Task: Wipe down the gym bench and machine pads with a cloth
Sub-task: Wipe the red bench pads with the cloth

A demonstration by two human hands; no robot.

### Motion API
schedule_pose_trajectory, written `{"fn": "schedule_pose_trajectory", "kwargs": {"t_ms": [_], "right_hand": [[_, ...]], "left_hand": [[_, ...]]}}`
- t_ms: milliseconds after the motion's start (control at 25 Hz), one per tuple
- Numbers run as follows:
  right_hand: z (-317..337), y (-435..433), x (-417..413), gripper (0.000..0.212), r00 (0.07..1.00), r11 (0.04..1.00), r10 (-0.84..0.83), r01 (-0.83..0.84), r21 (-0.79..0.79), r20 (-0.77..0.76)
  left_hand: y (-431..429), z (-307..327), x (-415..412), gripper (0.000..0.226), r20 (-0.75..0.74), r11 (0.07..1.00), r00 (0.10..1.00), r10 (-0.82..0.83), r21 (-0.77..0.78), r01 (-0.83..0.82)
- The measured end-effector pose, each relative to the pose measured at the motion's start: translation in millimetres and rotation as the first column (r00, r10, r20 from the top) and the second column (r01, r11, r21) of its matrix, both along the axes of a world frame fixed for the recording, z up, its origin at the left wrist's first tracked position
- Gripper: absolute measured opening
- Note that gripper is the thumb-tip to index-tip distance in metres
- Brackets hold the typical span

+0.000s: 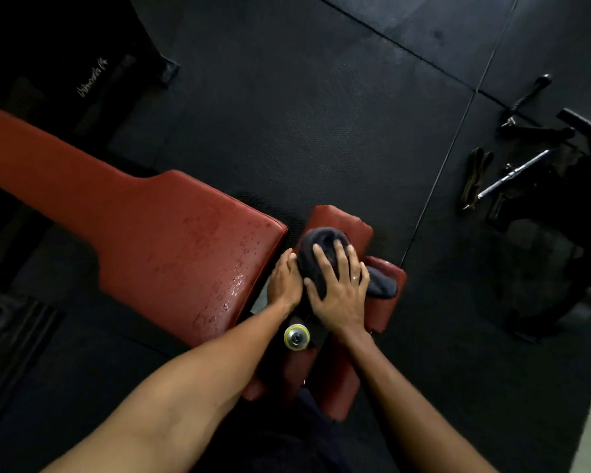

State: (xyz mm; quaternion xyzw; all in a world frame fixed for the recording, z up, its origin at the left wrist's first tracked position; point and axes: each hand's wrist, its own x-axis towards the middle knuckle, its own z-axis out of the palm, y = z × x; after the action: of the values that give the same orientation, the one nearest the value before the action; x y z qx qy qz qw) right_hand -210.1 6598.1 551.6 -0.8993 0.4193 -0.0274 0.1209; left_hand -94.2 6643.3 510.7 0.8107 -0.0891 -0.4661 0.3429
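A long red gym bench pad (171, 240) runs from the upper left to the middle, its near end speckled with water drops. Just right of it are smaller red roller pads (347, 221) on a frame. A dark cloth (325, 245) lies bunched over the top roller pad. My right hand (338, 288) lies flat on the cloth with fingers spread, pressing it down. My left hand (285, 279) rests at the left edge of the cloth, in the gap between the bench and the pads; its fingertips are hidden.
A round metal knob with a yellow ring (296, 337) sticks out of the frame below my hands. Black rubber floor mats (304, 114) surround the bench. Metal cable handles and straps (512, 175) lie on the floor at the right, beside a dark machine base.
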Motion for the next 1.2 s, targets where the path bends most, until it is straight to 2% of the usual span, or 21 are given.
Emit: {"fn": "schedule_pose_trajectory", "kwargs": {"t_ms": [80,160,320,400,440,520,600,680,760,920,1040,1120,1200], "right_hand": [[-4.3,-21.9,15.5,0.060,0.999,0.999,0.031,-0.031,-0.014,-0.036],[-7.6,-48.1,46.6,0.056,0.986,0.996,0.074,-0.081,-0.046,-0.150],[-7.4,-81.2,113.9,0.052,0.863,0.987,0.150,-0.104,0.121,-0.482],[-4.2,-86.9,129.7,0.046,0.807,0.978,0.209,-0.163,0.131,-0.553],[-2.0,-89.3,128.0,0.045,0.804,0.970,0.242,-0.208,0.124,-0.543],[3.7,-87.4,104.1,0.049,0.879,0.970,0.242,-0.236,0.066,-0.411],[5.3,-65.4,60.2,0.052,0.972,0.984,0.170,-0.177,-0.030,-0.160],[3.8,-34.5,26.9,0.055,0.996,0.996,0.078,-0.080,-0.050,-0.045],[-1.1,-21.5,24.9,0.056,0.997,0.999,0.037,-0.039,-0.019,-0.070],[-12.8,-61.0,64.7,0.054,0.959,0.988,0.152,-0.155,0.007,-0.238],[-10.5,-72.6,86.5,0.054,0.923,0.985,0.168,-0.146,0.088,-0.346],[-2.0,-76.1,91.2,0.055,0.925,0.982,0.179,-0.144,0.126,-0.334],[5.0,-73.7,70.8,0.057,0.961,0.984,0.173,-0.158,0.085,-0.215]], "left_hand": [[-1.0,-2.0,-1.7,0.047,0.036,1.000,0.999,0.017,0.009,-0.017],[-2.6,-3.4,-0.5,0.046,0.069,1.000,0.997,0.015,0.023,-0.017],[-4.7,0.0,1.1,0.044,0.102,0.999,0.995,0.002,0.036,-0.005],[-4.4,1.9,2.6,0.045,0.095,1.000,0.995,-0.011,0.022,0.009],[-4.4,2.6,3.8,0.045,0.091,1.000,0.995,-0.026,0.020,0.024],[-3.8,1.2,6.1,0.045,0.079,0.999,0.996,-0.052,0.017,0.051],[-1.1,-0.2,4.6,0.046,0.061,0.998,0.996,-0.063,0.018,0.062],[-0.6,-1.3,3.2,0.046,0.056,0.998,0.997,-0.056,0.012,0.055],[-1.2,0.1,4.5,0.045,0.060,0.999,0.997,-0.042,0.006,0.042],[-5.4,3.2,7.3,0.045,0.032,0.998,0.998,-0.047,0.051,0.046],[-6.2,3.6,6.7,0.045,0.034,0.997,0.997,-0.065,0.044,0.063],[-6.3,5.3,6.6,0.045,0.046,0.996,0.996,-0.079,0.053,0.076],[-5.5,9.3,6.1,0.046,0.048,0.994,0.995,-0.090,0.060,0.087]]}}
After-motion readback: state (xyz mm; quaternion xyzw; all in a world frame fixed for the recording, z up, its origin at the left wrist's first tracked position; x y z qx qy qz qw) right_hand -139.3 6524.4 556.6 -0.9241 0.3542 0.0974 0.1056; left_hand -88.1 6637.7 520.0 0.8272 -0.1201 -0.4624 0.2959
